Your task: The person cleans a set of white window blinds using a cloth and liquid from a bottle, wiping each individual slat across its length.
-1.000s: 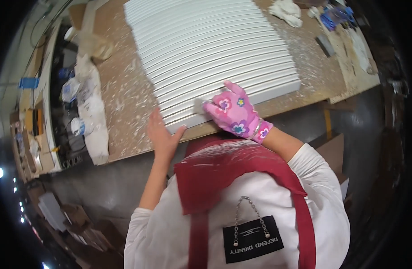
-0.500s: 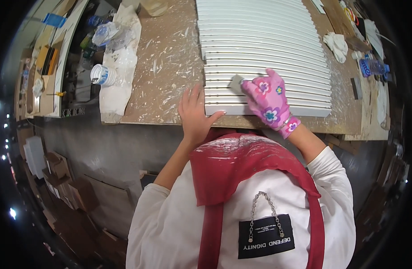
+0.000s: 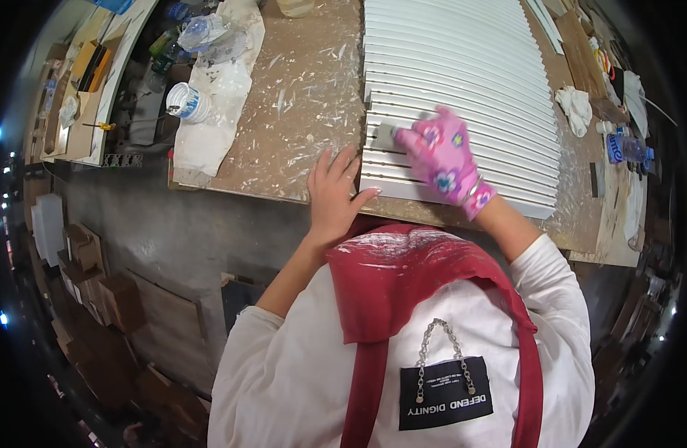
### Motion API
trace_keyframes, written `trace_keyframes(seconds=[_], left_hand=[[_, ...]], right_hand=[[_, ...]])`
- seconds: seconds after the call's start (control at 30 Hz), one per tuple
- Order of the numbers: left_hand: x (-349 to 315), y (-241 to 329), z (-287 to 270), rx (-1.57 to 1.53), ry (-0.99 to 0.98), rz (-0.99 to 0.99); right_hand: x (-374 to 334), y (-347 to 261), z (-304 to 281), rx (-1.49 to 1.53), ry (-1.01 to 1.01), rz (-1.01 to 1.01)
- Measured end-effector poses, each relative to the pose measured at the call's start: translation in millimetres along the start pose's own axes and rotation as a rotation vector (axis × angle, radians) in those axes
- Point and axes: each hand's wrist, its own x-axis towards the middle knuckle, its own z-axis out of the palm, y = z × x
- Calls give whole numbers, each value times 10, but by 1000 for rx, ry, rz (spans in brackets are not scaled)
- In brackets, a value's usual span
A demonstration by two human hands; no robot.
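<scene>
A row of long white slats (image 3: 463, 75) lies side by side on the paint-spattered workbench (image 3: 298, 82). My right hand (image 3: 442, 157), in a pink flowered glove, is closed on a small flat grey pad (image 3: 386, 137). The pad rests on the slats close to their left ends; its exact kind is unclear. My bare left hand (image 3: 334, 193) lies on the bench's front edge with its fingers spread. Its thumb reaches to the left end of the nearest slat.
On the left, a white plastic cup (image 3: 188, 102) stands on a stained white cloth (image 3: 212, 134) with plastic bottles nearby. A crumpled white rag (image 3: 574, 110), a dark block (image 3: 597, 180) and a labelled bottle (image 3: 629, 149) are at the right. Cardboard boxes (image 3: 121, 302) sit on the floor.
My right hand and the grey pad have moved left along the slats toward their ends. The whole view has turned slightly; my left hand stays by the slat ends.
</scene>
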Motion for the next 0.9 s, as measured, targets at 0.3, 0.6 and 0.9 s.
trace_keyframes(seconds=[0.3,0.6,0.9], left_hand=[[39,61,-87,-109,-45,-85],[37,82,-107,-135,-42,-119],[68,83,-109,-95,-114,-136]], right_hand=[[72,188,115,-41,-5,31],[88,-81,183,-41,86,-109],[280,-136,44,-7,52,-75]])
